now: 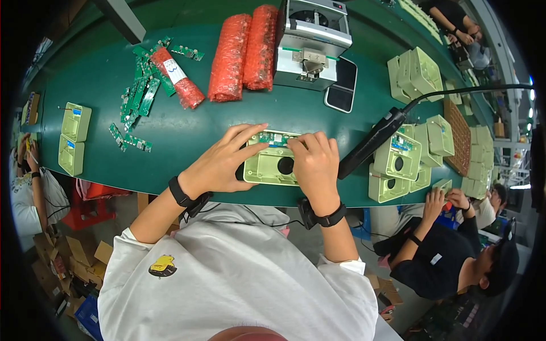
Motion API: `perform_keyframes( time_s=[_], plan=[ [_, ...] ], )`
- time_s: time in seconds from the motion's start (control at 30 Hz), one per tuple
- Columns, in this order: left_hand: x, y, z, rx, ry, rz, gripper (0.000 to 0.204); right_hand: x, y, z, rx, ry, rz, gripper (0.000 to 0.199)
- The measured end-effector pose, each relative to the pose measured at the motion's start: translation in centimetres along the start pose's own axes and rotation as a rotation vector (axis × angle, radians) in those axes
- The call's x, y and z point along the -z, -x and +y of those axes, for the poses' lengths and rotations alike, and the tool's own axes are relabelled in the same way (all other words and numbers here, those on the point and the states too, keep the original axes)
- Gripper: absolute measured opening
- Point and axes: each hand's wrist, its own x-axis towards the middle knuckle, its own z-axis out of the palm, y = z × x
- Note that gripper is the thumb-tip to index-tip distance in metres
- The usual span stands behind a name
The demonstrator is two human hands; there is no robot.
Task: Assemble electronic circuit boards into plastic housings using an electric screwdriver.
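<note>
Before me a light green plastic housing (260, 170) lies open side up near the table's front edge, with a round black part (285, 165) inside. A green circuit board (275, 138) sits along its far side. My left hand (217, 162) grips the housing's left end, thumb at the near side and fingers reaching over the far rim. My right hand (316, 165) is closed, its bent fingertips at the board's right end; they hide that end and the housing's right side.
Loose circuit boards (136, 94) and red bubble-wrap rolls (230, 57) lie farther back, beside a grey machine (310, 51) and a flat scale-like device (342, 85). A black handheld tool (372, 142) on a cable slants right of my hand. Green housings (398, 156) stack beyond; co-workers sit both sides.
</note>
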Motion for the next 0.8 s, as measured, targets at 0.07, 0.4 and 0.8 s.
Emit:
perform_keyframes(
  time_s=[0.07,0.4,0.8],
  plan=[
    [0.1,0.0,0.0,0.006,-0.009,0.005,0.082,-0.2,0.2,0.1,0.006,-0.005,0.025,0.016],
    [0.1,0.0,0.0,-0.003,-0.006,0.014,0.085,-0.2,0.1,-0.3,-0.037,0.013,0.009,0.015],
    [-0.3,-0.9,0.4,0.013,-0.02,0.003,0.085,0.7,-0.9,1.8,0.117,-0.055,-0.089,0.013]
  ],
)
